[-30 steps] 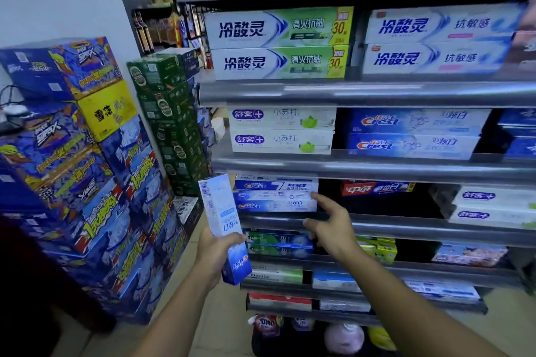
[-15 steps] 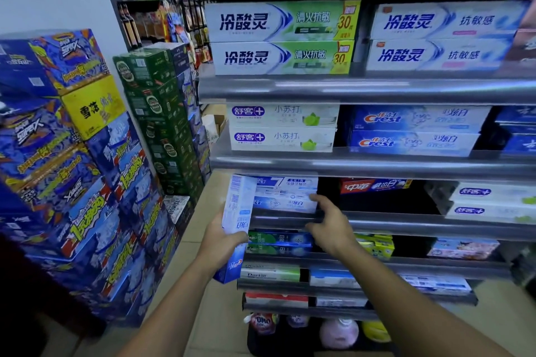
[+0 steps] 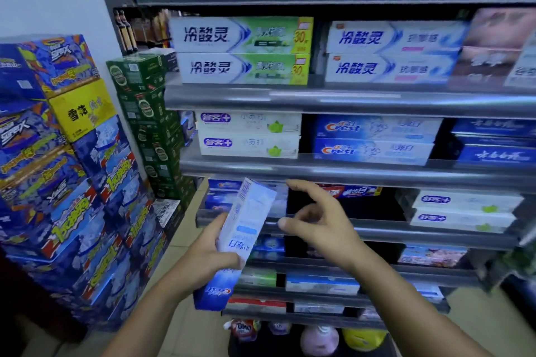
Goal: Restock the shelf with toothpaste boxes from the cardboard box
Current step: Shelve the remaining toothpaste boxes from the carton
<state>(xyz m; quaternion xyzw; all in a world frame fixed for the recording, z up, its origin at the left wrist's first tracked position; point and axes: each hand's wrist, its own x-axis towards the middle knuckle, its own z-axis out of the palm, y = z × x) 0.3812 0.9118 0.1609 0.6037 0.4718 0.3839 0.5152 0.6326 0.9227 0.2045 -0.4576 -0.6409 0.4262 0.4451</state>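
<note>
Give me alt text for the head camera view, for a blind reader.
A person's left hand grips a blue and white toothpaste box tilted before a grey shelf of toothpaste; the right hand hovers beside it, empty. Stacked drink cartons stand left.

The left hand (image 3: 207,262) covers part of the blurred toothpaste box (image 3: 250,211).

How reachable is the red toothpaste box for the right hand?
Probably yes: the right hand is empty, fingers loose, just in front of the red toothpaste box, and nothing stands between them.
</note>
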